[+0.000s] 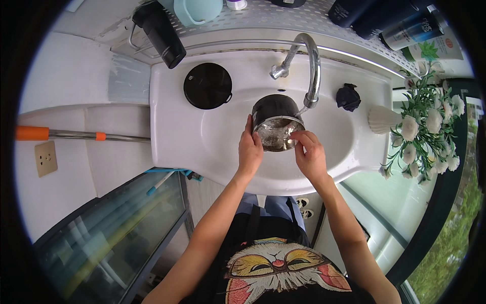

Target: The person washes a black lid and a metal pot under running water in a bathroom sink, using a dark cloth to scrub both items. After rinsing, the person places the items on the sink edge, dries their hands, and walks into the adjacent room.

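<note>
A black pot with a shiny metal inside (274, 108) is tilted towards me over the basin of a white sink (178, 152). Water runs into it from the curved chrome faucet (314, 64). My left hand (251, 150) grips the pot's left side. My right hand (309, 152) is at the rim on the right, fingertips at the opening; whether they grip the rim is hard to tell. On the sink's left ledge lies a round black lid (207, 86). A crumpled dark cloth or bag (348, 97) lies on the right ledge.
A perforated metal shelf (250, 22) with bottles and a light-blue container (198, 11) runs above the sink. A black tumbler (161, 36) is at the upper left. A ribbed white vase (383, 119) with white flowers stands right. An orange-and-metal pole (76, 134) reaches the sink's left edge.
</note>
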`<state>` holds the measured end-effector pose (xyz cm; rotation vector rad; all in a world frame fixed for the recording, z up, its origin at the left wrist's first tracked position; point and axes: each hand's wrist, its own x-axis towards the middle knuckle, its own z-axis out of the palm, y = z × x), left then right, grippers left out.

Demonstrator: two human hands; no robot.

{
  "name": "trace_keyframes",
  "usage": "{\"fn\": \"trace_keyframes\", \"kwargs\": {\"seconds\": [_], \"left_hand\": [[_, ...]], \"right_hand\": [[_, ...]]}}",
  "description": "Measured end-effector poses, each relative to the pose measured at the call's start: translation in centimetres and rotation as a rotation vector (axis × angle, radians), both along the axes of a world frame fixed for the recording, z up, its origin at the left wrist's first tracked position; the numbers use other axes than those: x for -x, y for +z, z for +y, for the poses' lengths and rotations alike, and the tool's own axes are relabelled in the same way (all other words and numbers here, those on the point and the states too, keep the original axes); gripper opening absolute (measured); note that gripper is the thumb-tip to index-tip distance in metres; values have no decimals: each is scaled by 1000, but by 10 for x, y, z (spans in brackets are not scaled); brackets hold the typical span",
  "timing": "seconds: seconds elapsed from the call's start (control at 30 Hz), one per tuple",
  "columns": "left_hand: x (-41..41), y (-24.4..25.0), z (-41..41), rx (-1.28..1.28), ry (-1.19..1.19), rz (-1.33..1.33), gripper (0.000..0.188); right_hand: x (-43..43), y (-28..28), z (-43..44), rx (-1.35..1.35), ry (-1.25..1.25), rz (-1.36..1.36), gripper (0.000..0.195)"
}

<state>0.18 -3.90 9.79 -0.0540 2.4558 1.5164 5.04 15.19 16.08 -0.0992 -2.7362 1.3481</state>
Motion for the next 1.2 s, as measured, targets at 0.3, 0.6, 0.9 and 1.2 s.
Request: {"fn": "trace_keyframes", "kwargs": {"seconds": [0.3,0.6,0.9,1.2], "left_hand": [[0,10,12,384,-250,192,68],[2,23,13,343,-155,114,66],[7,22,-1,194,-105,196,69],[13,-13,1,-469,199,-423,35]], "right_hand": [[47,10,-31,-244,-43,36,44],[86,-37,21,263,73,-533,57],[98,-64,27,760,-76,-644,63],[102,-69,23,970,-150,-565,64]]}}
